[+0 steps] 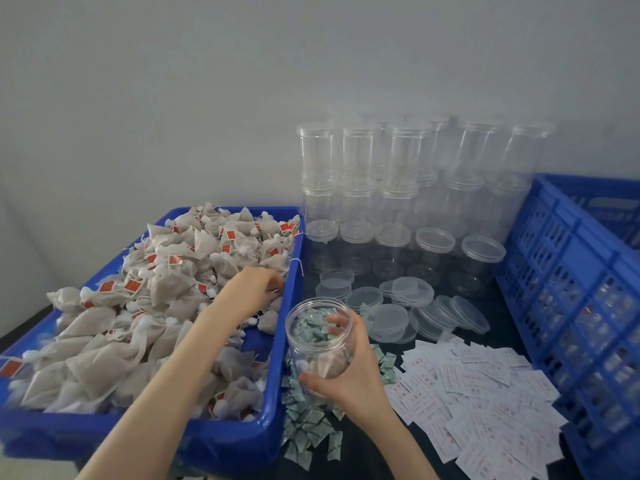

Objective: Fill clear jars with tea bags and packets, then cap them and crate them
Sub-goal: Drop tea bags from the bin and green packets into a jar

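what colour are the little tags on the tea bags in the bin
Red-orange, with small pale print too blurred to read. The tags show best in the head view, scattered over the tea bags.

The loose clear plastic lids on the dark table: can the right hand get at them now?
Probably not yet: the right hand grips the open clear plastic jar. The loose clear plastic lids lie uncovered just beyond it.

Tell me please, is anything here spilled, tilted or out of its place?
Nothing looks spilled or damaged. The right hand holds the open clear plastic jar tilted, apparently on purpose, while the left hand reaches into the blue plastic bin of tea bags. Small green packets and white paper packets lie in loose piles on the table.
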